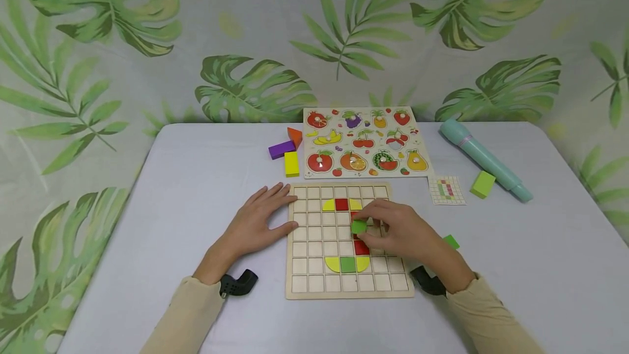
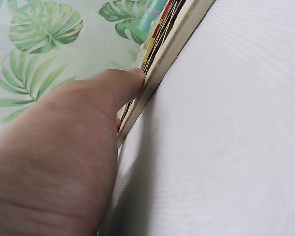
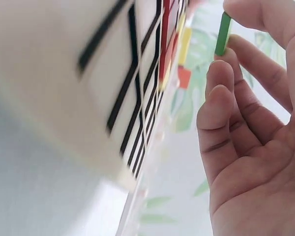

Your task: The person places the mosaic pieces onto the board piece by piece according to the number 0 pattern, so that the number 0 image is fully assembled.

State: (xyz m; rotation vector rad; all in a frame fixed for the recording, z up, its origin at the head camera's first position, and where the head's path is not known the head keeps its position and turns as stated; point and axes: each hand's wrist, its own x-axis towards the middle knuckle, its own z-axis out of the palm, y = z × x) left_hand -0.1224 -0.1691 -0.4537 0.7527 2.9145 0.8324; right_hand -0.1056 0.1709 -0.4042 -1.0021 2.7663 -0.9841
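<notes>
A wooden grid board (image 1: 314,283) lies on the table between the hands. Yellow quarter-round tiles, red square tiles (image 1: 341,205) and a green tile (image 1: 347,264) sit in its cells. My right hand (image 1: 400,228) pinches a green square tile (image 1: 358,226) between thumb and fingertips over the board's column of red tiles, partly hiding them. In the right wrist view that green tile (image 3: 223,33) is seen edge-on. My left hand (image 1: 255,228) lies flat with fingers spread, its fingertips and thumb at the board's left edge. In the left wrist view the thumb (image 2: 130,81) touches that edge.
Behind the board lies a fruit puzzle (image 1: 344,149), with purple (image 1: 282,149), yellow (image 1: 292,164) and orange (image 1: 295,136) blocks at its left. To the right are a pattern card (image 1: 447,190), a green block (image 1: 483,184) and a teal tube-shaped object (image 1: 484,157). Another green piece (image 1: 451,241) shows behind the right wrist.
</notes>
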